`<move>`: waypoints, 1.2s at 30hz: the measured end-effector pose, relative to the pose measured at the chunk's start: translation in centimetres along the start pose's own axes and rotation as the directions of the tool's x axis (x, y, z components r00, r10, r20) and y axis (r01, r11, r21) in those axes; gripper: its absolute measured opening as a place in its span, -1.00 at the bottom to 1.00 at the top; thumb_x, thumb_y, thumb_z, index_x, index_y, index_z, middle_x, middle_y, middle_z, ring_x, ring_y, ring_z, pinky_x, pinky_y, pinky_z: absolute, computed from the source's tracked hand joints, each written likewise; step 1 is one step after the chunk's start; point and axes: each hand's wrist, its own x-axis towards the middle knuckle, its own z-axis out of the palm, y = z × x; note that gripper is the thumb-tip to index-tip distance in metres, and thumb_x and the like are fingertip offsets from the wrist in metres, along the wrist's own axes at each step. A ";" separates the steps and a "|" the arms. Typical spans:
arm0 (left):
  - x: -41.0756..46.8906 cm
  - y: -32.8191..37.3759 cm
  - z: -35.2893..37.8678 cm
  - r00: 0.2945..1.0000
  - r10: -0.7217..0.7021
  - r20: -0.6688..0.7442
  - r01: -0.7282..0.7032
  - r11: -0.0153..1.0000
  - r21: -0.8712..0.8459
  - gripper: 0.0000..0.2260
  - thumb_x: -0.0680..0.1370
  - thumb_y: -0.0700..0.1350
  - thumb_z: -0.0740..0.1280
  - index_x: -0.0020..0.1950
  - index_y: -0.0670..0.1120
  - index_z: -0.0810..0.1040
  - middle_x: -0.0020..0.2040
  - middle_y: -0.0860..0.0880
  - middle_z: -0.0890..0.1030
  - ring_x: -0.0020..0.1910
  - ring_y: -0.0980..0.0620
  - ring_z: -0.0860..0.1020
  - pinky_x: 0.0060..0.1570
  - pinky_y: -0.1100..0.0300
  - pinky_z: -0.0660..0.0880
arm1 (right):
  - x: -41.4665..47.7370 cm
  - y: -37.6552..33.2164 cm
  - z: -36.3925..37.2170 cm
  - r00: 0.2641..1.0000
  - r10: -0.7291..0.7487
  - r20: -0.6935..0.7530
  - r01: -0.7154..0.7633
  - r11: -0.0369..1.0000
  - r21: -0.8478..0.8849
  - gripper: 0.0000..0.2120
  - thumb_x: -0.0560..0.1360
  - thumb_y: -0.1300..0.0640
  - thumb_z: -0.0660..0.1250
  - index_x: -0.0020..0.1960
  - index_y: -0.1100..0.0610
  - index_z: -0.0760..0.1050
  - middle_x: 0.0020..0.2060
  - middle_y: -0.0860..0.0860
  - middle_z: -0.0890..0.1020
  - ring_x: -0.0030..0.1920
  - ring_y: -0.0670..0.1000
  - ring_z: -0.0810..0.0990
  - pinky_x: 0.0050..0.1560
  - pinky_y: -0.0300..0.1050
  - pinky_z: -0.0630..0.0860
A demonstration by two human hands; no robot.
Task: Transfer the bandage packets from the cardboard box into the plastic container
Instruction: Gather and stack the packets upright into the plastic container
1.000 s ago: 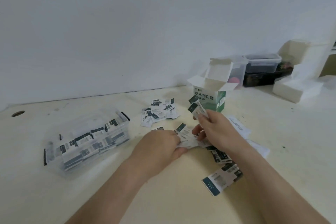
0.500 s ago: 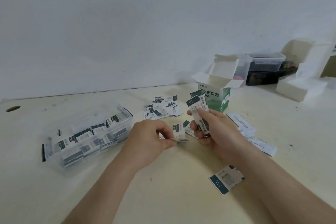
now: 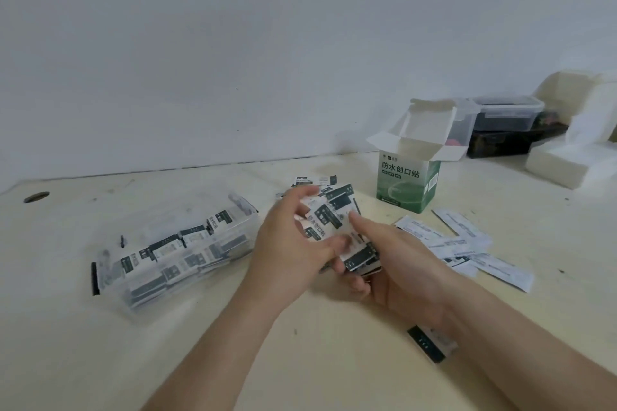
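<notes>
Centre frame, the left hand (image 3: 290, 253) and right hand (image 3: 397, 270) both pinch a stack of bandage packets (image 3: 334, 213), seemingly squaring it. Next, the stack likely needs carrying left into the part-filled plastic container (image 3: 147, 299), away from the open cardboard box (image 3: 405, 183) at right.

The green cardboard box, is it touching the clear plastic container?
Apart. The head view shows a wide stretch of table and the packets held in the hands between the cardboard box and the plastic container.
</notes>
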 end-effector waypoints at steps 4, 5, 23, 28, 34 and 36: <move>-0.6 0.0 -0.1 0.970 0.192 0.148 -0.212 0.968 0.132 -0.22 0.39 -0.20 0.40 0.46 0.31 0.15 0.34 0.26 0.28 0.37 0.18 0.30 0.36 0.12 0.33 | -0.5 -0.4 0.0 0.999 0.010 0.039 -0.004 0.989 -0.146 -0.82 0.60 0.09 0.24 -0.04 0.21 0.47 -0.37 0.10 0.48 -0.42 0.04 0.47 -0.43 -0.16 0.28; -0.8 -0.1 0.0 0.955 0.227 0.188 -0.252 0.961 0.117 -0.25 0.41 -0.20 0.37 0.47 0.29 0.16 0.37 0.25 0.29 0.38 0.13 0.34 0.36 0.08 0.34 | -0.7 -0.5 -0.1 0.999 0.009 0.044 -0.003 0.989 -0.146 -0.84 0.59 0.12 0.25 -0.05 0.22 0.49 -0.36 0.12 0.51 -0.39 0.06 0.52 -0.44 -0.17 0.32; -0.3 0.3 -1.0 0.955 0.192 0.227 -0.196 0.981 -0.006 -0.75 0.58 -0.22 0.16 0.05 0.12 0.50 -0.19 -0.11 0.59 -0.22 -0.10 0.50 -0.19 0.03 0.46 | -1.0 -1.2 -1.2 0.999 -0.018 -0.038 0.008 0.974 -0.227 -0.92 0.59 0.13 0.23 -0.09 0.07 0.42 -0.21 0.16 0.59 -0.48 -0.01 0.30 -0.42 -0.20 0.17; -0.7 1.2 -0.8 0.957 0.105 0.272 -0.028 0.963 -0.270 -0.87 0.65 -0.18 0.15 0.01 -0.03 0.48 -0.44 -0.08 0.54 -0.48 0.01 0.44 -0.44 0.28 0.35 | -0.8 -1.8 0.0 0.996 -0.034 0.083 0.041 0.996 -0.084 -0.83 0.49 0.31 0.08 -0.15 0.20 0.43 -0.31 0.24 0.53 -0.58 0.00 0.28 -0.51 -0.20 0.03; 0.0 1.4 -2.1 0.996 0.071 0.060 -0.055 0.970 -0.236 -0.83 0.60 -0.25 0.24 -0.10 -0.05 0.56 -0.38 0.09 0.52 -0.56 0.14 0.37 -0.51 0.35 0.34 | -1.1 -2.6 2.1 0.992 -0.104 -0.068 0.080 0.953 -0.292 -0.98 0.55 0.25 0.20 -0.04 0.17 0.39 -0.16 0.17 0.65 -0.32 0.22 0.64 -0.42 -0.07 0.49; 0.1 1.3 -3.0 0.989 0.143 -0.046 -0.142 0.990 0.009 -0.82 0.58 -0.21 0.25 -0.10 0.03 0.57 -0.32 0.07 0.56 -0.54 0.13 0.35 -0.49 0.37 0.30 | -0.9 -2.3 2.9 0.918 -0.383 -0.102 0.181 0.634 -0.752 -0.79 0.51 0.10 0.35 -0.02 0.12 0.32 -0.09 0.01 0.61 -0.20 0.10 0.64 -0.20 -0.01 0.51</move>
